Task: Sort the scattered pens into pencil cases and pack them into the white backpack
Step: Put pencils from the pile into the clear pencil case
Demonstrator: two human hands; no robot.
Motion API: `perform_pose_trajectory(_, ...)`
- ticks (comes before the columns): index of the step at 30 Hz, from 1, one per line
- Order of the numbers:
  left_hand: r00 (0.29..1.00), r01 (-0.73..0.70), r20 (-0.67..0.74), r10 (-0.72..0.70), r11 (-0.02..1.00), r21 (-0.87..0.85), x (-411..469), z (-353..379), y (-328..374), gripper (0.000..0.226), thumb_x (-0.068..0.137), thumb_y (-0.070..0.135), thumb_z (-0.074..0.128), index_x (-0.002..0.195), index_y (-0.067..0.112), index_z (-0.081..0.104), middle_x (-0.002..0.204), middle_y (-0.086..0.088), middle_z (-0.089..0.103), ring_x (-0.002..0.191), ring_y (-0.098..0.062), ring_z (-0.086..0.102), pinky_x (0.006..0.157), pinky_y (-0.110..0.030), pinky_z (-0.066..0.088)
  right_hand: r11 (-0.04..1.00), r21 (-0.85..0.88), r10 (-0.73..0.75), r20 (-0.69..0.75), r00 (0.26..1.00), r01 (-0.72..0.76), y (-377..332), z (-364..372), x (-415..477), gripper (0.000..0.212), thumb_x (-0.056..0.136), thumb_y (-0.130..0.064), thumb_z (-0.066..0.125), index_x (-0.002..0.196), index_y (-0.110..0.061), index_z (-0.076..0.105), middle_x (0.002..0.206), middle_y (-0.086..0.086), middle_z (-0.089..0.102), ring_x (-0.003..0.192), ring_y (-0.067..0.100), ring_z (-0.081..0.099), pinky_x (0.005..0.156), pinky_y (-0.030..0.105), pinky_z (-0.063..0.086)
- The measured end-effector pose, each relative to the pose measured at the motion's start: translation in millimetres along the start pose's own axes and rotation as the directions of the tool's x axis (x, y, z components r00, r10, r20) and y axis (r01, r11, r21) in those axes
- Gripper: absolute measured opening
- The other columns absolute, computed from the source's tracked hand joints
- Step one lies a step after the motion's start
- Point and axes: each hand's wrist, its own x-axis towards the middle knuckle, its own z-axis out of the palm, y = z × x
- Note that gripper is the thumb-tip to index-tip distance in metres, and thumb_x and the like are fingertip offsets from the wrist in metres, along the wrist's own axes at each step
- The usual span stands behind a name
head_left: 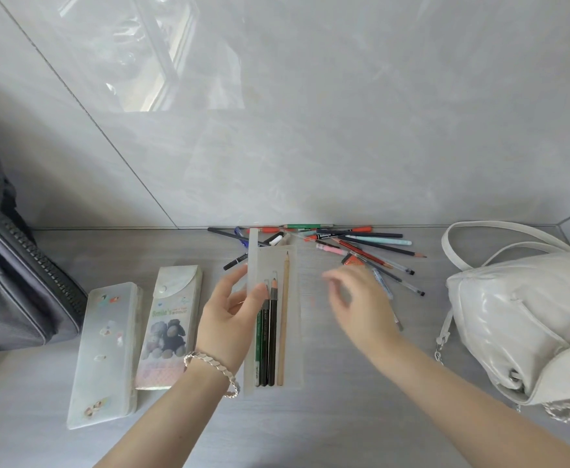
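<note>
A grey wood-grain table runs up against a glossy wall of large grey tiles; at the middle of the table lies the open pencil case, long and translucent, one narrow end toward the wall; inside it four pencils lie lengthwise, side by side (one green, two black, one plain wood, the wooden one longest and rightmost); the left hand grips the case by its left edge, thumb on top beside the pencil tips, fingers curled behind the raised strip of lid; a pale bracelet circles that wrist; the right hand hovers just right of the case, blurred, its fingers loosely spread and holding nothing that can be made out; behind the case and beyond that hand the scattered pens lie in a loose heap at the foot of the wall, crossing one another, a few fanning out toward the right; further right, well apart from the case, sits the white backpack, its strap looping up toward the wall; left of the left hand two closed cases lie side by side, the bear-print case nearer, the frosted sticker case beyond it; at the far left edge stands a dark grey bag with a heavy zip.
</note>
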Motion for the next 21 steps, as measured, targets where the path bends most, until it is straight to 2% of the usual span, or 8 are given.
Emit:
perform_pose_trajectory(2, 1.000, -0.007, 0.022, 0.006, 1.000, 0.021, 0.5, 1.1, -0.7, 0.026, 0.082, 0.029, 0.065, 0.089, 0.050, 0.051, 0.068, 0.014, 0.070, 0.065, 0.017, 0.061, 0.095, -0.045, 0.049, 0.904, -0.172, 0.402, 0.036, 0.915, -0.390, 28.2, -12.4, 8.1, 0.026, 0.085, -0.003, 0.055, 0.109, -0.007, 0.062, 0.108, 0.011, 0.059, 0.101, 0.028, 0.057, 0.083, 0.034, 0.044)
perform_pose_trajectory(3, 0.999, -0.011, 0.036, 0.010, 0.999, 0.030, 1.4, 1.4, -1.9, 0.027, 0.083, 0.028, 0.064, 0.089, 0.050, 0.051, 0.066, 0.016, 0.070, 0.066, 0.016, 0.062, 0.094, -0.044, 0.049, 0.822, -0.286, 0.533, 0.081, 0.842, -0.493, 40.1, -17.9, 10.1, 0.026, 0.086, -0.005, 0.053, 0.111, -0.006, 0.059, 0.111, 0.014, 0.056, 0.104, 0.031, 0.056, 0.080, 0.034, 0.044)
perform_pose_trajectory(5, 0.999, -0.016, 0.051, 0.014, 0.999, 0.052, 3.0, 2.8, -4.8, 0.029, 0.085, 0.025, 0.061, 0.091, 0.051, 0.050, 0.070, 0.016, 0.070, 0.069, 0.012, 0.063, 0.095, -0.044, 0.049, 0.679, -0.489, 0.685, 0.153, 0.712, -0.548, 55.1, -23.2, 9.0, 0.024, 0.088, -0.008, 0.052, 0.111, -0.003, 0.053, 0.112, 0.017, 0.057, 0.105, 0.034, 0.056, 0.076, 0.034, 0.044)
perform_pose_trajectory(7, 0.998, -0.013, 0.060, 0.009, 0.998, 0.057, 3.9, 4.5, -7.0, 0.030, 0.085, 0.024, 0.060, 0.092, 0.051, 0.050, 0.070, 0.017, 0.071, 0.070, 0.012, 0.063, 0.095, -0.043, 0.049, 0.607, -0.584, 0.747, 0.187, 0.638, -0.540, 57.5, -22.7, 2.7, 0.023, 0.090, -0.009, 0.052, 0.111, -0.002, 0.047, 0.110, 0.016, 0.060, 0.102, 0.033, 0.059, 0.073, 0.033, 0.045)
perform_pose_trajectory(11, 0.999, 0.016, 0.044, -0.018, 0.999, 0.039, 5.7, 6.7, -9.9, 0.025, 0.086, 0.021, 0.059, 0.100, 0.041, 0.054, 0.065, 0.017, 0.068, 0.067, 0.010, 0.063, 0.091, -0.037, 0.050, 0.632, -0.557, 0.734, 0.209, 0.646, -0.538, 53.2, -18.6, -7.9, 0.035, 0.088, -0.012, 0.056, 0.116, -0.006, 0.037, 0.097, 0.013, 0.063, 0.082, 0.029, 0.060, 0.063, 0.031, 0.043)
perform_pose_trajectory(14, 0.999, 0.030, 0.032, -0.032, 0.997, 0.065, 8.5, 11.2, -11.5, 0.032, 0.087, 0.024, 0.058, 0.118, 0.031, 0.050, 0.080, 0.012, 0.066, 0.074, 0.004, 0.058, 0.075, -0.019, 0.049, 0.736, -0.261, 0.677, 0.274, 0.683, -0.625, 28.2, -20.2, -4.4, 0.050, 0.081, -0.010, 0.063, 0.123, -0.014, 0.036, 0.085, 0.004, 0.063, 0.073, 0.021, 0.060, 0.061, 0.030, 0.046)
perform_pose_trajectory(17, 0.998, 0.039, 0.046, -0.045, 0.992, 0.119, 12.0, 21.5, -11.7, 0.039, 0.086, 0.029, 0.059, 0.123, 0.027, 0.048, 0.090, 0.004, 0.067, 0.076, 0.003, 0.056, 0.054, -0.001, 0.041, 0.778, 0.090, 0.533, 0.428, 0.730, -0.621, -19.7, -19.9, 3.2, 0.050, 0.079, -0.006, 0.066, 0.116, -0.023, 0.038, 0.076, -0.001, 0.060, 0.064, 0.010, 0.059, 0.057, 0.019, 0.045)
perform_pose_trajectory(21, 0.997, 0.025, 0.073, -0.032, 0.995, 0.095, 15.1, 36.1, -6.0, 0.037, 0.086, 0.026, 0.059, 0.122, 0.026, 0.048, 0.086, 0.004, 0.067, 0.065, 0.007, 0.059, 0.049, 0.003, 0.039, 0.863, 0.128, 0.366, 0.510, 0.779, -0.489, -53.7, -14.7, 5.1, 0.036, 0.081, -0.009, 0.061, 0.105, -0.028, 0.041, 0.066, -0.006, 0.052, 0.055, 0.008, 0.051, 0.054, 0.019, 0.042)
